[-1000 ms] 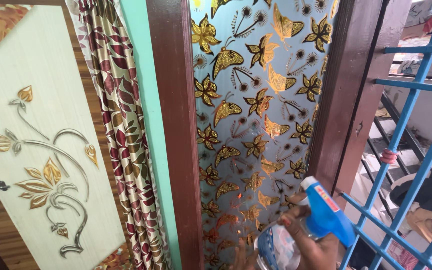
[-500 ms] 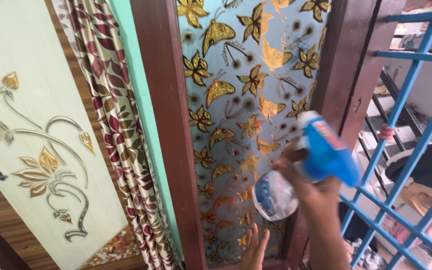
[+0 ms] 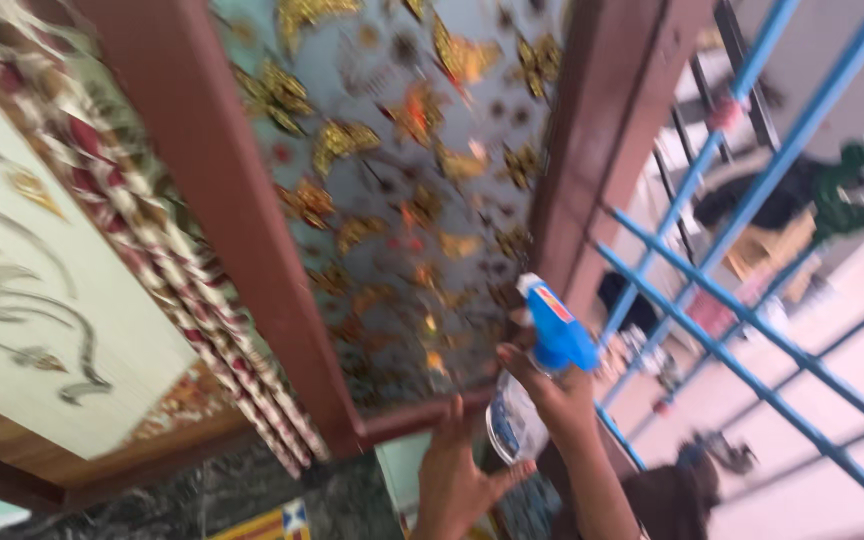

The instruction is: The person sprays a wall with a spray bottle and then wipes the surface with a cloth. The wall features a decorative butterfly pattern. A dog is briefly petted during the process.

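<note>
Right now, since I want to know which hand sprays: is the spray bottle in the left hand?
No, the right hand grips the spray bottle; the left hand is empty.

Red label on blue sprayer head

Motion blur smears the butterfly glass panel and curtain, while the spray bottle label is unreadable and the left hand runs off the bottom edge.

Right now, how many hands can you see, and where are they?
2. The right hand grips the spray bottle near the brown window frame. The left hand is lower, beside the bottle's base, fingers spread. The blur may hide detail.
</note>
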